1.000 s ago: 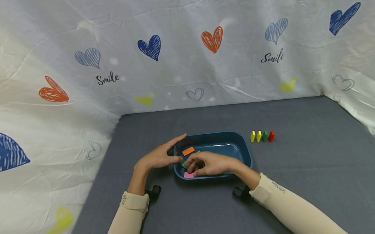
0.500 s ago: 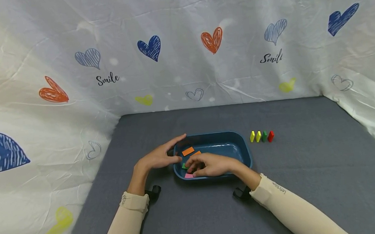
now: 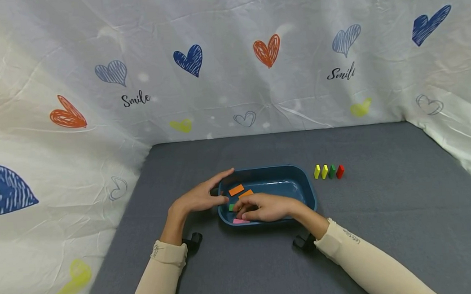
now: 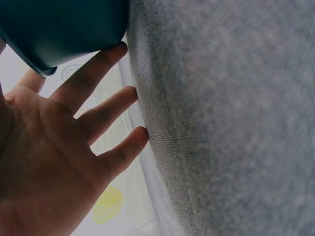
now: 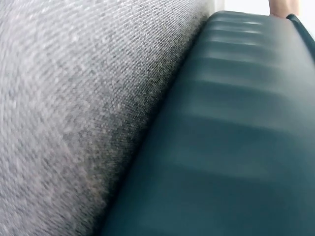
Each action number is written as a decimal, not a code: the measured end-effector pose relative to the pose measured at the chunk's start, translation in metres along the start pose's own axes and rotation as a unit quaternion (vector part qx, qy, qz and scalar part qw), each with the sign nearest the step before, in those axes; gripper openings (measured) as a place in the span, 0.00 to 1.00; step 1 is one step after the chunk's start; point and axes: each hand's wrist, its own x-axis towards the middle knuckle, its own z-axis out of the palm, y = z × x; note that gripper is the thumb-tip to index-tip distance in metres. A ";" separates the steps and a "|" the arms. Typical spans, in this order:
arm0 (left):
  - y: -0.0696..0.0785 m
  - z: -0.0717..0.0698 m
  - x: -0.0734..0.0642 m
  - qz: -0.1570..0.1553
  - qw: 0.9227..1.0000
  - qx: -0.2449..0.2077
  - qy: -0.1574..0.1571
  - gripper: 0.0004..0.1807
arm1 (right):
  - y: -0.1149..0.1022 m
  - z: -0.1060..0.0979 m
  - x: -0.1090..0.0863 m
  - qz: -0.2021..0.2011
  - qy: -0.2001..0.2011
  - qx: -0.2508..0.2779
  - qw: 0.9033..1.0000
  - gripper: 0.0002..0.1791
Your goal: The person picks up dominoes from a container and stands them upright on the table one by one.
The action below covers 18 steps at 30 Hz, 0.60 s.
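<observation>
In the head view a blue plastic tray (image 3: 277, 168) lies on the grey cloth. My left hand (image 3: 198, 197) rests at its left end, thumb on the rim; the left wrist view shows the fingers (image 4: 81, 81) spread, one touching the tray's outer wall. My right hand (image 3: 268, 207) reaches inside with bent fingers, among small flat blocks: an orange block (image 3: 236, 190), a second orange block (image 3: 246, 193), a green block (image 3: 231, 207) and a pink block (image 3: 241, 221) close to the thumb. The right fingertips are partly hidden, so a hold cannot be made out.
Right of the tray several blocks stand upright in a row: a yellow block (image 3: 317, 171), another yellow block (image 3: 324, 171), a green block (image 3: 332, 171) and a red block (image 3: 340, 171). A white curtain (image 3: 224, 89) with printed hearts hangs behind the grey cloth (image 3: 243, 268).
My right hand has shifted slightly inside the tray, and more of the second orange block and the pink block shows. My left hand and the standing row stay put.
</observation>
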 end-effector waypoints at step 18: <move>0.003 0.000 -0.001 -0.001 1.000 0.005 0.005 0.45 | 0.002 -0.002 -0.004 0.018 -0.056 0.031 0.998 0.27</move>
